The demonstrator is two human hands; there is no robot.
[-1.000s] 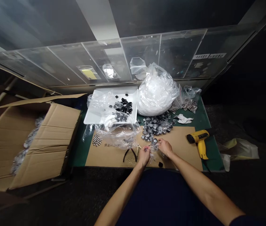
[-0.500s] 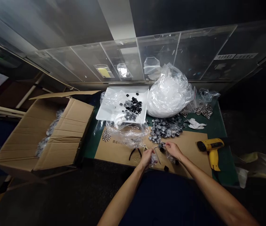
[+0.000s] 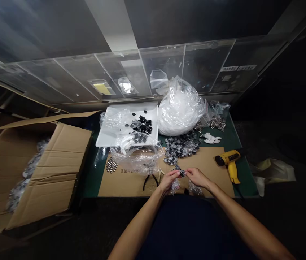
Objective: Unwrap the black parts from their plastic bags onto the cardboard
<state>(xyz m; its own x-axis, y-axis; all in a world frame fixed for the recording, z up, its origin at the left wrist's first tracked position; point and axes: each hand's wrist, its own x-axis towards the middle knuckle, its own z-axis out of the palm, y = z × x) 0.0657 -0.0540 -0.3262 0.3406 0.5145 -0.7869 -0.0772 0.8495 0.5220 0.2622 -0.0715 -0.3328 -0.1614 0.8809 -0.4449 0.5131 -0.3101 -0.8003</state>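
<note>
Over the front part of the cardboard sheet [image 3: 209, 162], my left hand [image 3: 168, 181] pinches a small black part in clear plastic wrap [image 3: 182, 173]. My right hand [image 3: 197, 177] closes on the other side of the same piece, fingertips nearly meeting the left ones. Behind them lies a heap of wrapped black parts [image 3: 181, 148]. Crumpled plastic scraps [image 3: 195, 187] rest below the right hand, beside a loose black piece [image 3: 187, 191]. Dark-handled pliers [image 3: 151, 181] lie left of my left hand. A cluster of shiny metal balls [image 3: 111, 165] sits farther left.
A white tray [image 3: 104, 135] holds loose black parts, with thin plastic film over its front. Beside it bulges a big clear bag [image 3: 178, 110]. A yellow heat gun [image 3: 230, 163] lies right; a white glove [image 3: 211, 138] is behind it. An open carton [image 3: 52, 173] stands left.
My hands have come together on the wrapped black part. The bent hex key seen at my left hand is no longer discernible. The whole view has shifted, with the carton now farther left.
</note>
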